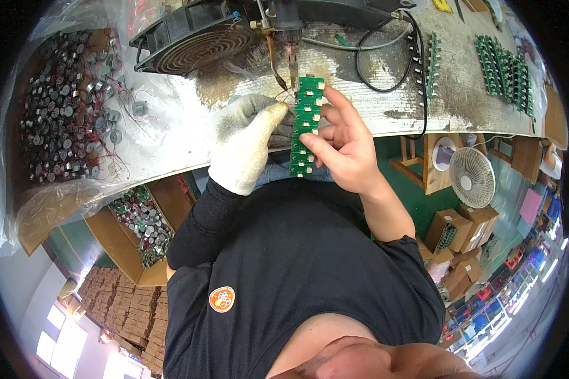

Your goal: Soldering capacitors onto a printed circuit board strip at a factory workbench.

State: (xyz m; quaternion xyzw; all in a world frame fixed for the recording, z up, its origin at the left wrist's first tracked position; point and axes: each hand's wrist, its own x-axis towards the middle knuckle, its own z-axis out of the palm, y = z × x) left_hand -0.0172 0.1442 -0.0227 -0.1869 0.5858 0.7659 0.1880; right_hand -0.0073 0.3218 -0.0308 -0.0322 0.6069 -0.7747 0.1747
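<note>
A long green circuit board strip (304,136) with small white connectors along it stands nearly upright before me, its top end by the tip of a soldering head (293,66). My right hand (348,148), bare, grips the strip, thumb on its face and fingers behind its right edge. My left hand (243,142) wears a whitish work glove, and its thumb and fingertips are pinched together at the strip's left edge. What they hold is hidden. Thin wire shows just above those fingertips, beneath a copper-coloured feed tube (274,63).
Small round metal parts with red wires (60,110) fill a plastic-lined box at left. A black fan (202,50) stands at the back of the worktable (171,139). A black cable (358,60) loops at right, near more green board strips (506,72). Below sits an open carton (123,243).
</note>
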